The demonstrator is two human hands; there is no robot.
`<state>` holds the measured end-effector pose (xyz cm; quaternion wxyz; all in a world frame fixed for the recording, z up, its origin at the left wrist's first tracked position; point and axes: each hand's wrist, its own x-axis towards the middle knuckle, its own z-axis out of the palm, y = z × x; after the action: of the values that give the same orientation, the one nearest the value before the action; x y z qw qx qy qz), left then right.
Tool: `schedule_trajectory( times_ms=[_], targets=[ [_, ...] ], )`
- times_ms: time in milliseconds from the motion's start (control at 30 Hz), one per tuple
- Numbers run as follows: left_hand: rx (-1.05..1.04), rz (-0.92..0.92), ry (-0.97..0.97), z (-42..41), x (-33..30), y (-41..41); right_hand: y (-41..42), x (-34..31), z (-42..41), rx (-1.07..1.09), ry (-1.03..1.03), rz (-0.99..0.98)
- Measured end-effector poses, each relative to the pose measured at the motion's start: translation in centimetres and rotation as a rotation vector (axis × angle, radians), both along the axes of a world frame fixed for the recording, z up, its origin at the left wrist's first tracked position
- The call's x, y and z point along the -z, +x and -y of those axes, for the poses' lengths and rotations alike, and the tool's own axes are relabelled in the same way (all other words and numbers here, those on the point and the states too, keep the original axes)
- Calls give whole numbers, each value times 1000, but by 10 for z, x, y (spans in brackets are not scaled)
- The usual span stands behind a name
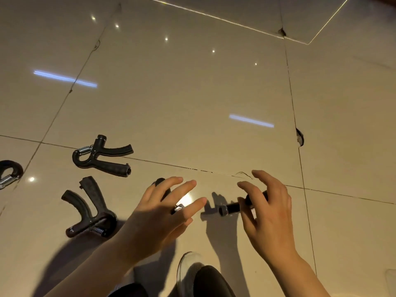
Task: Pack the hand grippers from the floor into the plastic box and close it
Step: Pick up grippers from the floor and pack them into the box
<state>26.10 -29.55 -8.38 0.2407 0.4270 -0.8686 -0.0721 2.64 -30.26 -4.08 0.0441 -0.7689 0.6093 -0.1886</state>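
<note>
Head view, looking down on a glossy beige tiled floor; dark grout lines cross it, ceiling lights reflected as dots and short bars.

Left hand low centre, palm down, fingers spread and nearly straight, hovering over a hand gripper of which only a black handle tip beyond the fingers and a bit of bright metal between two fingers show; whether the hand touches it cannot be told; nothing is clasped.

Right hand right of centre, fingers loosely curved and apart, over a second hand gripper; its black barrel with a ringed end sticks out to the left of the hand, the rest hidden beneath the palm; the thumb and one finger lie against the barrel, but a firm grasp cannot be confirmed.

Three more hand grippers lie on the floor to the left, apart from both hands: one upper left, black, handles splayed toward the right, coil spring at its left; one lower left, handles pointing up and away, spring at the near end; one cut off by the left edge, only a curved black loop and a spring visible.

The plastic box does not appear in this view; all grippers seen are on the floor.

Bottom centre: a white shoe toe and dark trouser leg of the person; hand shadows fall on the tiles below the wrists.
</note>
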Motion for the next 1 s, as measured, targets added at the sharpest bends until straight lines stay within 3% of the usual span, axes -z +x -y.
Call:
schedule_trajectory(
  times_ms=[267, 567, 733, 1000],
  targets=[
    [62, 90, -257, -53, -124, -3, -1, -100, -84, -125, -264, 65],
    [94, 75, -466, -174, -289, -35, -29, -238, -220, -31, -420, 222],
    [162, 146, -518, -248, -344, -40, -25, -295, -283, 7, -500, 350],
    [45, -87, -546, -328, -389, -49, 11, -335, -341, -10, -497, 274]
  ],
)
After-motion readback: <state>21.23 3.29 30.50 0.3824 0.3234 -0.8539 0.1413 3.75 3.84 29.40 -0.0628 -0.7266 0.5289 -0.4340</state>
